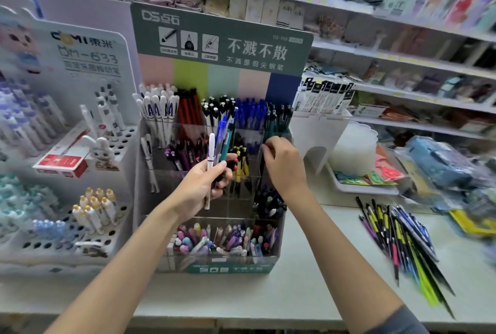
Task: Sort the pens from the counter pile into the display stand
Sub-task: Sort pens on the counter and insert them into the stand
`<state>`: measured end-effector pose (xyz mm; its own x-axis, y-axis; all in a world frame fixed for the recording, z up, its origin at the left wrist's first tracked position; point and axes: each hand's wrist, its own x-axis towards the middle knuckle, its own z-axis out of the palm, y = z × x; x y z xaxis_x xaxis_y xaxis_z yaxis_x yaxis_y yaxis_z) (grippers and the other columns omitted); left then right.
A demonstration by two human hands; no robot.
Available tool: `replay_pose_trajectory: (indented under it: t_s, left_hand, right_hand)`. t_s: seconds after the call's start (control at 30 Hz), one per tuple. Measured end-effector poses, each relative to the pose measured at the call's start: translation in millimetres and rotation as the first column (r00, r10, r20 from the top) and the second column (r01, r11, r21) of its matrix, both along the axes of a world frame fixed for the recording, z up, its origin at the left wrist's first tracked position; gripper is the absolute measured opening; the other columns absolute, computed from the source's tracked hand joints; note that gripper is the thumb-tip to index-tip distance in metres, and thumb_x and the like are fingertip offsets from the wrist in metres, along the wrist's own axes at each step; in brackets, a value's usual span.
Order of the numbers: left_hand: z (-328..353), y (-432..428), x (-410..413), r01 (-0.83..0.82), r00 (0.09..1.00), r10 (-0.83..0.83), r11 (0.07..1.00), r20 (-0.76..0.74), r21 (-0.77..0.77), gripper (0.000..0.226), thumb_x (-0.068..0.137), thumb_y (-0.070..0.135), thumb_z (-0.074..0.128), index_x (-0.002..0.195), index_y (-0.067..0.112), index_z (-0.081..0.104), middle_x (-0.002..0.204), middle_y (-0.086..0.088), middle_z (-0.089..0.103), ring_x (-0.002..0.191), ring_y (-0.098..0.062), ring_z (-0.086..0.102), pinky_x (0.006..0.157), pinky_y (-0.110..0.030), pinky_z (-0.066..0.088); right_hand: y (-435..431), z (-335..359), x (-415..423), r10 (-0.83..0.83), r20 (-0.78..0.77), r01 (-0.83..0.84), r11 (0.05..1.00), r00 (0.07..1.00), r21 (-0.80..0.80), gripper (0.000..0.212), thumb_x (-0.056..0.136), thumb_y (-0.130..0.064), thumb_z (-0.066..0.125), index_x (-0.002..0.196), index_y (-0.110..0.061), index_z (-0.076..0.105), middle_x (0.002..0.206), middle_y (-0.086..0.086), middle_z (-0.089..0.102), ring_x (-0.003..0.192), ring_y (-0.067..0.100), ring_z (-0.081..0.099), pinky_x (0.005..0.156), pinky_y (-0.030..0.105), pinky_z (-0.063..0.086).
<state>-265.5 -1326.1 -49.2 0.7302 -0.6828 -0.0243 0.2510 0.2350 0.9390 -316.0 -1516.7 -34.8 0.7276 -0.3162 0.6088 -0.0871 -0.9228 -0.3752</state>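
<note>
A tiered clear display stand point(209, 266) with a green header card stands on the counter, its compartments full of white, red, black, blue and teal pens. My left hand point(200, 186) grips a bunch of pens point(218, 143) upright in front of the stand: a white one, blue ones and a teal one. My right hand point(283, 164) reaches into the stand's right side by the teal pens point(277, 119), fingers curled; whether it holds a pen is hidden. The counter pile of pens point(402, 237) lies to the right.
A white pen rack point(80, 226) with round holes stands left of the stand. A white tray point(362, 186) with coloured packets and a white scalloped holder point(354, 145) sit behind the pile. Shelves of goods fill the back. The counter's front edge runs below my arms.
</note>
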Motion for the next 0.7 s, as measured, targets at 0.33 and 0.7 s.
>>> replay_pose_trajectory:
  t_s: [0.33,0.7]
  left_hand:
    - [15,-33,-7,0.065,0.996,-0.068,0.997,0.060,0.050,0.015,0.104,0.019,0.044,0.098,0.019,0.058,0.075,-0.001,0.058,0.057,-0.008,0.041,0.046,-0.017,0.025]
    - [29,-58,-3,0.116,0.987,-0.126,0.988,0.102,0.097,0.030,0.105,0.031,0.041,0.120,0.012,0.060,0.078,0.002,0.059,0.057,-0.007,0.044,0.045,-0.016,0.025]
  right_hand:
    - [17,39,4,0.330,0.136,-0.355,0.827,0.934,0.436,0.051,0.090,-0.016,0.069,0.137,-0.023,0.050,0.092,-0.001,0.068,0.084,0.014,0.067,0.079,0.038,0.059]
    - [-13,64,-3,0.335,0.235,-0.409,0.736,0.912,0.539,0.049,0.089,-0.005,0.068,0.132,-0.018,0.049,0.095,0.010,0.068,0.084,0.018,0.068,0.078,0.031,0.058]
